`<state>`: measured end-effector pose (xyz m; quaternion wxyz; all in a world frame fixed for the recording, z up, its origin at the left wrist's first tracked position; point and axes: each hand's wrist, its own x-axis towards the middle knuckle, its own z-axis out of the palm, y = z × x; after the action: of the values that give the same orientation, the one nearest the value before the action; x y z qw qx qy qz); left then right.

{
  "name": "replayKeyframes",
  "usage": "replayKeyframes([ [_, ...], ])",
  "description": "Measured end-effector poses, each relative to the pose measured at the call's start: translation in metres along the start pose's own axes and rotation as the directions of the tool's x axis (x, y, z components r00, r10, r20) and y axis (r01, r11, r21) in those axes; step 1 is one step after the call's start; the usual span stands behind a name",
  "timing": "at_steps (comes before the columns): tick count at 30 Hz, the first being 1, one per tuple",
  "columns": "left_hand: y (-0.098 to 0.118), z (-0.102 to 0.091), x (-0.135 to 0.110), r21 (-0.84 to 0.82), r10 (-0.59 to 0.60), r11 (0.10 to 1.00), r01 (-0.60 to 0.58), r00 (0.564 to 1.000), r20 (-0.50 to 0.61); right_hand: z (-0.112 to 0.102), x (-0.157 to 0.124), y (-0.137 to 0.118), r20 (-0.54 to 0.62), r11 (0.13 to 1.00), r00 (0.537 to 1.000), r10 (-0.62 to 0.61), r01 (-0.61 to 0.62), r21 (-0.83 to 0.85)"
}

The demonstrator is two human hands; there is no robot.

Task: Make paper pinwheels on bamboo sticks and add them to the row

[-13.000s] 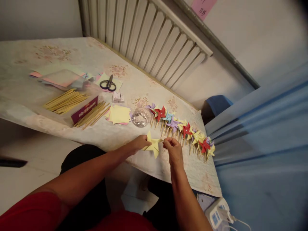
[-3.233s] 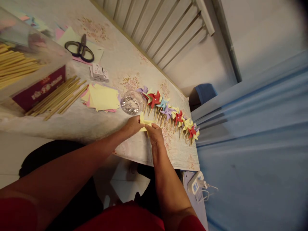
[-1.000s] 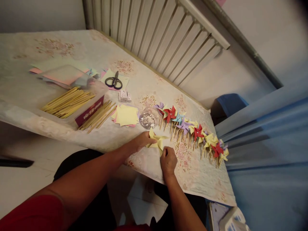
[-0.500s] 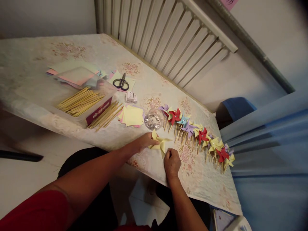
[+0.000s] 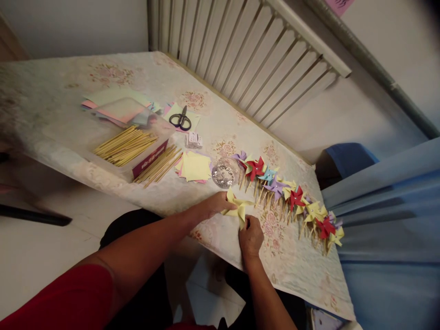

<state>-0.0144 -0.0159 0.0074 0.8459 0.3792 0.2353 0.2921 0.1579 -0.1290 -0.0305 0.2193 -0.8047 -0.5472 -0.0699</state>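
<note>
Near the table's front edge, a yellow paper pinwheel (image 5: 239,207) is between my two hands. My left hand (image 5: 217,205) is closed, pinching it at the middle from the left. My right hand (image 5: 252,236) has its fingers pressed together at the lower blade of the pinwheel. Beyond my hands stands a clear round dish of metal pins (image 5: 224,175). A stack of square paper sheets (image 5: 195,167), yellow on top, lies left of that dish. Finished-looking pinwheels (image 5: 296,198) in red, yellow, purple and blue, on sticks, stretch in a row to the right.
At the left is a plastic box (image 5: 137,158) of thin wooden sticks (image 5: 125,144), with loose sticks (image 5: 160,167) beside it. Black-handled scissors (image 5: 180,120) lie on paper near small white boxes (image 5: 193,140). A radiator (image 5: 237,55) borders the table; a blue curtain (image 5: 388,229) hangs right.
My right hand has moved up against the pinwheel's lower blade, where a small gap showed before. The whole view has shifted slightly; my left hand keeps its pinch.
</note>
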Motion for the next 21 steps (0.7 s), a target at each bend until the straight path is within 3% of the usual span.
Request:
replayKeyframes([
  [21, 0.0042, 0.0039, -0.0006, -0.037, -0.022, 0.999, 0.021, 1.000, -0.020, -0.0015, -0.0011, -0.0007, -0.002, 1.000, 1.000, 0.004, -0.004, 0.005],
])
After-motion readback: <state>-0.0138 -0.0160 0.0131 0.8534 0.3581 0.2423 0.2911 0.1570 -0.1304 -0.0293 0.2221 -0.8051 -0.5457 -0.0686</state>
